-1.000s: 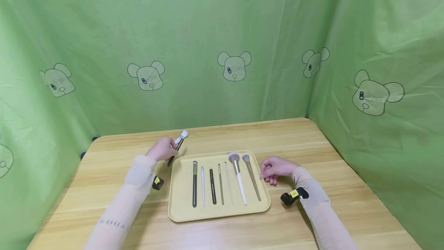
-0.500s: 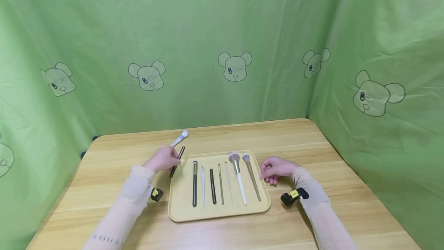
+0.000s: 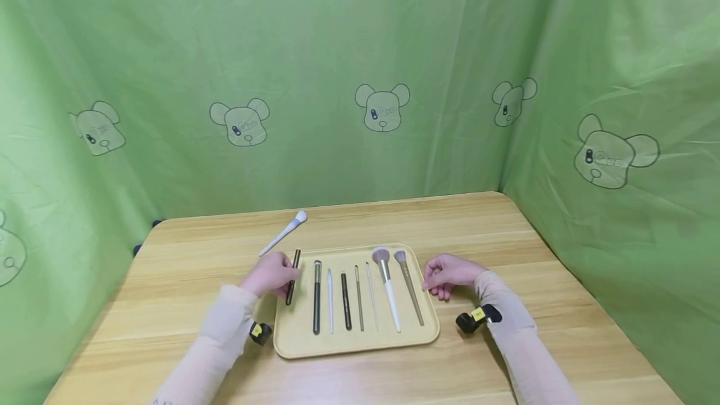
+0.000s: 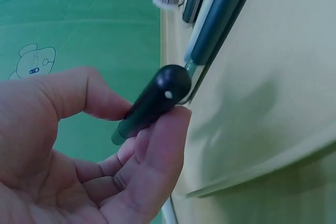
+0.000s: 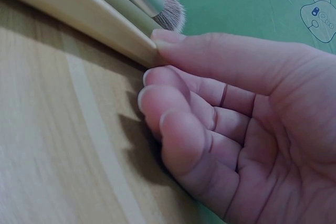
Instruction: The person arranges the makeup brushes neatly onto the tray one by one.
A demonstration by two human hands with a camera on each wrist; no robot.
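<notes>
My left hand (image 3: pixel 274 272) pinches a dark slim capped stick (image 3: pixel 293 277) between thumb and fingers, over the left side of the yellow tray (image 3: pixel 304 345). In the left wrist view the stick's rounded black end (image 4: pixel 173 82) points toward the camera. My right hand (image 3: pixel 452 270) pinches the tray's right rim (image 5: pixel 121 30), thumb on top and curled fingers below. On the tray, a row of makeup tools lies side by side: a black-handled brush (image 3: pixel 317 299), a short black stick (image 3: pixel 345 302), a large white-handled brush (image 3: pixel 390 295) and a fluffy brown-handled brush (image 3: pixel 410 292), with several thinner ones between.
A white brush with a blue band (image 3: pixel 285 232) lies on the wooden table (image 3: pixel 450 217) behind the tray's left corner. Green curtains (image 3: pixel 315 49) with bear drawings enclose the table at the back and sides.
My left hand has moved from beyond the tray's upper left corner toward me and right with the dark stick, now more upright in view. The white brush lies fully uncovered. My right hand stays put.
</notes>
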